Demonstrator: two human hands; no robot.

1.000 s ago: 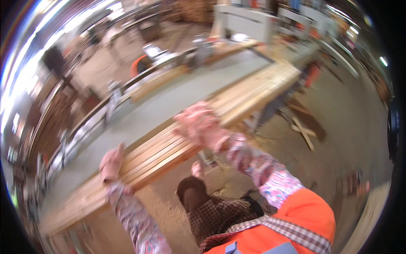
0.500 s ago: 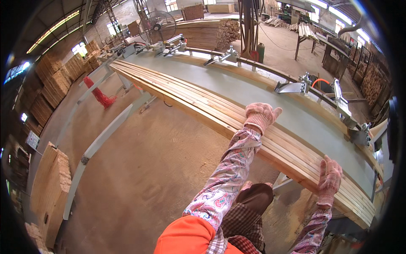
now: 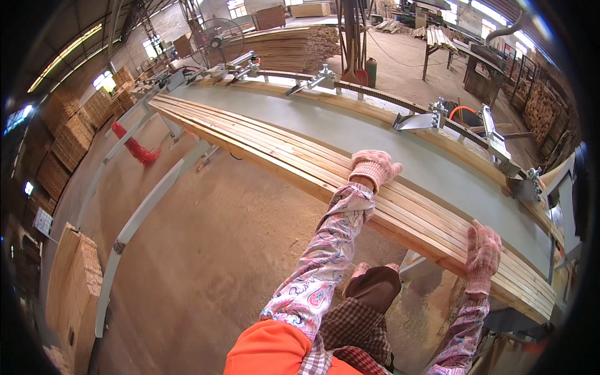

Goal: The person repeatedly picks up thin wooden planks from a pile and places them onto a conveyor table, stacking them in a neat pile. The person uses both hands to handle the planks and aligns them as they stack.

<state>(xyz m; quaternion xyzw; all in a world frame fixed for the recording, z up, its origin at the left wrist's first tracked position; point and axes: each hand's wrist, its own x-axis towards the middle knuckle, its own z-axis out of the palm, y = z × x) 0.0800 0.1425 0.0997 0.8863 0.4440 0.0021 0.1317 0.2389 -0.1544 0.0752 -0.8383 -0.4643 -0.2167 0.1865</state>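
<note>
A long row of pale wooden strips (image 3: 269,144) lies side by side along the near edge of a grey machine table (image 3: 287,115). My left hand (image 3: 374,167), in a pink knitted glove, is closed over the strips around their middle, its fingers bent over the far side and its thumb pointing right. Farther right, near the strips' right end, my right hand (image 3: 483,253) rests on them in a matching glove. Its fingers are stretched out and reach past the far edge. The undersides of both hands are hidden.
Metal clamps (image 3: 322,78) and a toothed rail (image 3: 400,100) run along the table's far side. Grey curved support arms (image 3: 140,219) extend toward me on the left. Red strands (image 3: 136,147) hang over one. Stacked boards (image 3: 75,287) stand at lower left.
The view has shifted slightly, moving most of the scene a little left. Both hands keep their places on the strips.
</note>
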